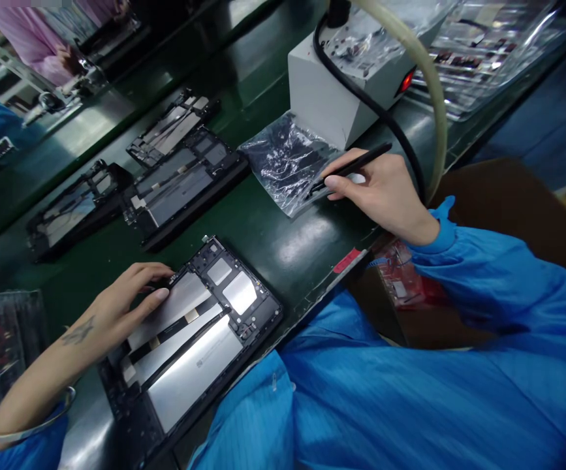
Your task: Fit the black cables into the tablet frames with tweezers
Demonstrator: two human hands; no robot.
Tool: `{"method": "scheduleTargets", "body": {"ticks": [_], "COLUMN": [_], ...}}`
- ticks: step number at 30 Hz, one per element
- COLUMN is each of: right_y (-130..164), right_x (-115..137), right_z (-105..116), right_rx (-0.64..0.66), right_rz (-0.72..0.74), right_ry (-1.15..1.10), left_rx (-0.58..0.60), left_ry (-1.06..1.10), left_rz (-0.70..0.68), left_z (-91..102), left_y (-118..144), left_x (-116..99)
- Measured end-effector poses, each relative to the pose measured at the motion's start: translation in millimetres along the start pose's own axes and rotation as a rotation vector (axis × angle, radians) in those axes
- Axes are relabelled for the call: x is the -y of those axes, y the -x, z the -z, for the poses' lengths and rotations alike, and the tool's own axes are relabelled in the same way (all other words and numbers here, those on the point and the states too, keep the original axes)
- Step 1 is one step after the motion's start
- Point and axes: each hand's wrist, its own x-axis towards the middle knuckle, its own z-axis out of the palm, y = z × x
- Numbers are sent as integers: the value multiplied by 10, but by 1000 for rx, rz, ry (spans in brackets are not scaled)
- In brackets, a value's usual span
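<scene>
L hand (116, 307) flat, fingers open, on 1 opened tablet (199, 333). R hand (385, 192) pinches 1 black stylus (348, 168), tip on plastic bag (285, 160) beyond tablet. 3 more tablet chassis (185, 186) behind tablet.

**Count of items on the green worktop**

Four opened tablet chassis lie on the worktop (273, 241): one at the near edge (189, 339), and three in a row toward the far left, the nearest of them (185, 186), one behind it (172, 127) and one further left (74, 209). There is one black stylus-like tool (356, 166), one small clear plastic bag (285, 160), one grey box (331, 85) at the far edge, and one stack of clear trays (493, 46) in the far right corner. Two hands are in view, left (116, 310) and right (378, 189).
</scene>
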Motion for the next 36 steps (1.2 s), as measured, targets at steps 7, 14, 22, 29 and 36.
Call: {"method": "scheduleTargets", "body": {"ticks": [7,14,22,29,36], "right_y": [19,56,44,231,848], "right_x": [38,82,88,164,306], "right_z": [39,56,41,241,837], "right_rx": [83,107,106,-82,-390], "right_rz": [30,88,81,-78,-65], "right_ry": [59,177,176,-276,-480], "left_rx": [-11,-22,15,-32,-39], "left_ry": [-11,2,-33,-320,-250], "left_rz": [-5,-13,-14,-188,-877], "left_z": [-17,-45,-11,423,244], "left_y": [4,13,-2,-219,-1396], "left_x": [13,13,25,-466,-2129]}}
